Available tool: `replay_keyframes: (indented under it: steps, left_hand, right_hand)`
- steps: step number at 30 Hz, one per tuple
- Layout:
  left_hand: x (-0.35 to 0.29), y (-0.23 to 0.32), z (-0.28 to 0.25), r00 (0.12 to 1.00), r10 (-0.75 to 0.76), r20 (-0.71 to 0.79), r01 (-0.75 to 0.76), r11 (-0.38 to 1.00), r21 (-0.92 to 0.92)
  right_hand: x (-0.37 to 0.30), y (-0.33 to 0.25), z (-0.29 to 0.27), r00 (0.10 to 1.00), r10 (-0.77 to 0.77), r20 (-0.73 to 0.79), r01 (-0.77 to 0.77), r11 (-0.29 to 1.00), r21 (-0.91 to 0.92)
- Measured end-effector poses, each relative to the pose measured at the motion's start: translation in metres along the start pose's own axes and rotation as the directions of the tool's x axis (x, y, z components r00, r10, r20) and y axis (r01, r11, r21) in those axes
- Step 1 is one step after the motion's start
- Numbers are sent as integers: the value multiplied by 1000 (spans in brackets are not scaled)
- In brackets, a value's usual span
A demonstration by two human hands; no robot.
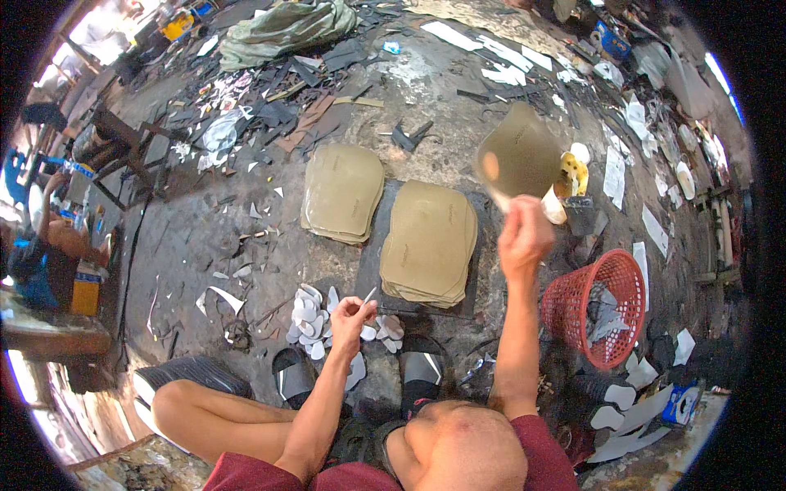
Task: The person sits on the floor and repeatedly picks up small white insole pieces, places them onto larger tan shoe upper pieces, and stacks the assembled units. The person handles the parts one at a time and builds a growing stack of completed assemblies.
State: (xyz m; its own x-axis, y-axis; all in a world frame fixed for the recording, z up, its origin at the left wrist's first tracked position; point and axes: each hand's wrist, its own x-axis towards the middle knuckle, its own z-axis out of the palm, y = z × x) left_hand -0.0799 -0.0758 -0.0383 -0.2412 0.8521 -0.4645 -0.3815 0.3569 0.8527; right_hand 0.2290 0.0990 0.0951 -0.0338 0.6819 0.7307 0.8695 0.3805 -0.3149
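Note:
My left hand (352, 317) pinches a small thin white piece (371, 295), seen nearly edge-on. Below it lies a loose heap of white oval pieces (307, 321). My right hand (525, 233), blurred by motion, is closed around a pale stick (497, 199). Just beyond, a rounded olive sheet (524, 155) with an orange-tan spot is smeared; I cannot tell whether it is held up or lying. Between the hands sits a stack of olive sheets (429, 237) on a dark board (372, 266). Another olive stack (340, 190) stands to its left.
A red plastic basket (602, 311) with grey scraps stands right of my right forearm. Beyond it are a yellow-stained container (575, 173) and a dark block (583, 214). Scraps litter the far floor near a greenish sack (282, 33). Sandals (422, 368) lie by my legs.

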Motion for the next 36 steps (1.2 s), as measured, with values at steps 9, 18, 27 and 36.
replay_keyframes:
  steps: [9,18,27,36]
  left_hand:
    - [-4,10,10,998,-47,-48,43,995,-88]
    - [21,23,94,958,154,240,-230,915,331]
    - [35,9,89,647,429,630,-647,-128,751]
    - [40,15,90,654,473,591,-674,8,739]
  right_hand:
    - [-146,-93,-1,900,-75,429,-61,954,294]
    - [-82,-54,-19,830,484,279,-551,789,271]
    - [-120,-85,22,801,40,598,-235,939,252]
    - [-88,-58,19,891,154,428,-192,980,47]
